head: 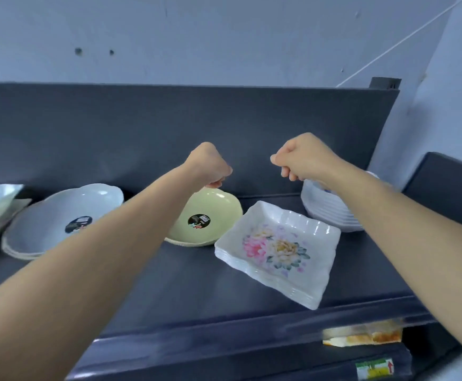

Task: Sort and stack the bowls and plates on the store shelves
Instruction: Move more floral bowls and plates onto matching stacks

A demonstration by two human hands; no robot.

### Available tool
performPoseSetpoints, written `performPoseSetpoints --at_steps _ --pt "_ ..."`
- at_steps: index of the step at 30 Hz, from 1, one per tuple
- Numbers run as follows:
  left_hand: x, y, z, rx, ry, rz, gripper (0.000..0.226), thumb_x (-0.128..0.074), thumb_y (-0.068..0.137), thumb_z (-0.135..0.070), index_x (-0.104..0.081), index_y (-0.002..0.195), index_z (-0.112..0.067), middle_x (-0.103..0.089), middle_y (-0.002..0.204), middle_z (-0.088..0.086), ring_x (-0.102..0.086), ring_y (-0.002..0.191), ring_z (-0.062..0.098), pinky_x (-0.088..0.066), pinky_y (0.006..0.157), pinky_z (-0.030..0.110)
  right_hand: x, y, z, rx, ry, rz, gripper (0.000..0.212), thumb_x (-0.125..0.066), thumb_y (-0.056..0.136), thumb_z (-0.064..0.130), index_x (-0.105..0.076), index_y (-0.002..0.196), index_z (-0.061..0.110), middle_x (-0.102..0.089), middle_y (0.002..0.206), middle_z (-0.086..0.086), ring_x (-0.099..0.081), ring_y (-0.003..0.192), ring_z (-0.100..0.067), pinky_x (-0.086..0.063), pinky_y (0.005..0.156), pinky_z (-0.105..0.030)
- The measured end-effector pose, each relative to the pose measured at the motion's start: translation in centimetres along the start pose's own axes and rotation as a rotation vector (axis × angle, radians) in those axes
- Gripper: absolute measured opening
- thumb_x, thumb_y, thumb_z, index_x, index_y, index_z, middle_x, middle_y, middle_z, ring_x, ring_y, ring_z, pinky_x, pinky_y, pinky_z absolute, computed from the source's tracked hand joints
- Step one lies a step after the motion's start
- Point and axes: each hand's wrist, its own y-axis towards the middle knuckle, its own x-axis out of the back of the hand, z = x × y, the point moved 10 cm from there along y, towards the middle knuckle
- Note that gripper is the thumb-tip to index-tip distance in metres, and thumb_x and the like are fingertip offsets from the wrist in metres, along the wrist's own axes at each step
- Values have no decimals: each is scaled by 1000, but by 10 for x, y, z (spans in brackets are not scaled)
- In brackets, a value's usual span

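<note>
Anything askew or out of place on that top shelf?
The stack of flowered square plates sits rotated, one corner at the shelf's front edge, unlike the other stacks. The yellow bowl leans tilted rather than flat. No breakage or spills visible.

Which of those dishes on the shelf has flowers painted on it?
The square white plate at the front, atop a stack of the same shape. The yellow bowl and grey bowl carry only a dark round sticker.
</note>
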Motion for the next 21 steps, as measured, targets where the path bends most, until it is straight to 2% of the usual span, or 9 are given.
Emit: performPoseSetpoints --at_steps 4,6,8,11,14,17,18,21 --pt "84 -24 64 93 65 -99 17 -55 83 -1 -49 71 -12 -50 76 16 -46 69 26 -44 75 33 -70 5 58 50 -14 153 17 -59 89 20 -66 90 5 -61 64 -3 -51 55 -17 -40 51 -23" --pt "121 -37 95 137 53 -138 12 -54 84 0 -53 75 -8 -51 77 18 -48 68 28 -46 74 35 -104 4 84 77 -29 220 18 -58 88 18 -67 90 1 -62 65 -5 -52 56 -19 -40 51 -23" --pt "152 -51 124 180 54 -175 6 -56 86 -1 -59 81 -3 -57 76 17 -54 64 28 -54 76 39 -136 1 107 99 -54 281 22 -58 88 17 -67 92 -2 -64 67 -6 -53 60 -22 -42 54 -25" --pt "191 -68 163 251 53 -245 7 -59 87 -1 -60 81 -1 -57 69 11 -54 55 22 -56 65 31 -175 -6 137 128 -85 351 20 -58 87 17 -67 91 0 -63 67 -7 -53 60 -21 -41 54 -24" --pt "223 -80 199 319 55 -301 11 -60 86 2 -58 75 0 -55 66 11 -52 52 22 -56 64 32 -203 -12 164 154 -96 388 15 -59 89 16 -65 91 3 -61 65 -6 -50 52 -17 -38 47 -21" --pt "246 -91 229 378 93 -320 24 -60 85 3 -51 64 -3 -50 60 10 -48 48 21 -45 35 19 -227 -18 183 156 -117 417 22 -58 89 15 -67 97 -4 -62 68 -7 -49 54 -17 -38 47 -21" --pt "254 -95 237 393 111 -325 23 -60 85 2 -51 65 -4 -51 61 9 -48 48 19 -42 34 18 -236 -20 188 158 -126 428 24 -57 89 15 -67 99 -5 -62 70 -8 -50 56 -18 -38 47 -21" --pt "282 -107 260 440 179 -360 19 -59 87 -6 -53 69 -6 -56 63 8 -52 48 17 -42 47 19 -260 -25 209 189 -130 465 26 -57 89 12 -66 103 -8 -62 68 -8 -51 57 -19 -38 47 -21"
